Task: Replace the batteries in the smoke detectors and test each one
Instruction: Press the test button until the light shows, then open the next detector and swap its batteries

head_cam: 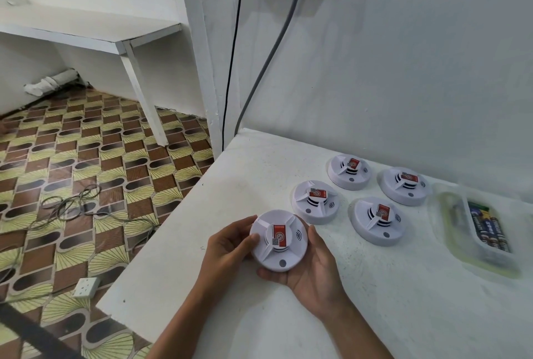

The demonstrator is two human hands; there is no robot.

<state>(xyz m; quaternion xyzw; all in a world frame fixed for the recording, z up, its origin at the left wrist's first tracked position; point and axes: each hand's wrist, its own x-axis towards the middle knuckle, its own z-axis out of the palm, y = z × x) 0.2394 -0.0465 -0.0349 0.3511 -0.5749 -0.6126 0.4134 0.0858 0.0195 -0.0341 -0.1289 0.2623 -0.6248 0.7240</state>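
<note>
- Round white plastic smoke detector with red label [277,243] held face-up over white worktop [375,301] corner; left hand [227,249] grip curled on rim, right hand [314,272] cupping underneath.
- Risk: twisting near the edge, a slip likely drops it to the floor.
- Count: five detectors, four on worktop; one clear tub of batteries [487,231].

smoke detectors [278,240]: 5 | battery tray [461,231]: 1 | hands [227,246]: 2
</note>
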